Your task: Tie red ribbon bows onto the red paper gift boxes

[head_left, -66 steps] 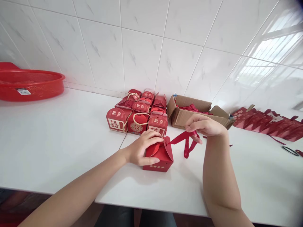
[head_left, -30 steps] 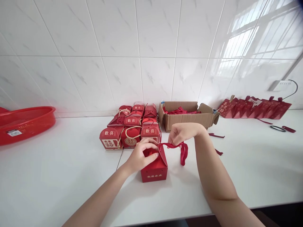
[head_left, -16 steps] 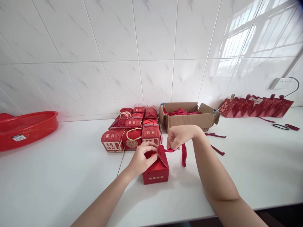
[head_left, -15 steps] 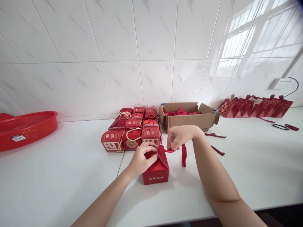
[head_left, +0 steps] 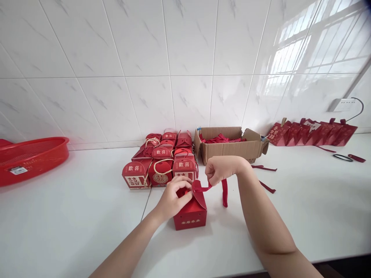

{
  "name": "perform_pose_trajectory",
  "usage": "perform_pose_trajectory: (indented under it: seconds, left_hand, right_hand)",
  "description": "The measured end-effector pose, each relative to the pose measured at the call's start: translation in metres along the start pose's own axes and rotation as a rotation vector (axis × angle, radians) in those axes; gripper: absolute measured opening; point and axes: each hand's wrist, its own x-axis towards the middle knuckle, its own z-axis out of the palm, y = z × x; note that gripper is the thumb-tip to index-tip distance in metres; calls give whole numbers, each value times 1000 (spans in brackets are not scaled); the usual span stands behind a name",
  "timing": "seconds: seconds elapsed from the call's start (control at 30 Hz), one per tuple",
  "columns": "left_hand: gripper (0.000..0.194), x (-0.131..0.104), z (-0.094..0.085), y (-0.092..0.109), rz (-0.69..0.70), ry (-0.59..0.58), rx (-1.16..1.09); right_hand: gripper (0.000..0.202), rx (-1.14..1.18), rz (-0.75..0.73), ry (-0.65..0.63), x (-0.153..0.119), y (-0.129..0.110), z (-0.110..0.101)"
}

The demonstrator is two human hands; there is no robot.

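A small red gift box [head_left: 189,219] with gold lettering on its front stands upright on the white counter. My left hand [head_left: 175,197] is closed around the box's top from the left, thumb and fingers on its folded flaps, partly covering them. Close by on the right, my right hand [head_left: 220,169] pinches a dark red ribbon [head_left: 225,193]. One stretch of that ribbon runs to the upright rounded flap [head_left: 199,193] of the box, and its loose tail hangs below my right hand. My fingertips on the ribbon are partly hidden.
Several finished red boxes [head_left: 136,173] stand grouped behind my left hand. An open cardboard box [head_left: 232,148] holds red ribbons. Cut ribbons [head_left: 267,187] lie to the right. Red bags [head_left: 313,133] lean along the tiled wall, and a red plastic basket [head_left: 37,154] sits far left.
My right hand has shifted slightly and its fingers are curled tighter, with more ribbon showing between it and the flap. My left hand keeps its hold on the box.
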Motion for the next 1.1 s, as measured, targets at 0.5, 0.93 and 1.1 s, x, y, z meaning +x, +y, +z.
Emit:
perform_pose_trajectory:
  seconds: [0.5, 0.93, 1.1]
  left_hand:
    - [12, 37, -46, 71, -19, 163, -555]
    - [29, -12, -34, 8, -136, -12, 48]
    - [39, -21, -23, -1, -71, -27, 43]
  right_hand:
    - [37, 437, -575, 211, 0, -1, -1]
    - [15, 959, -727, 782, -18, -16, 0]
    - [13, 990, -701, 862, -26, -22, 1]
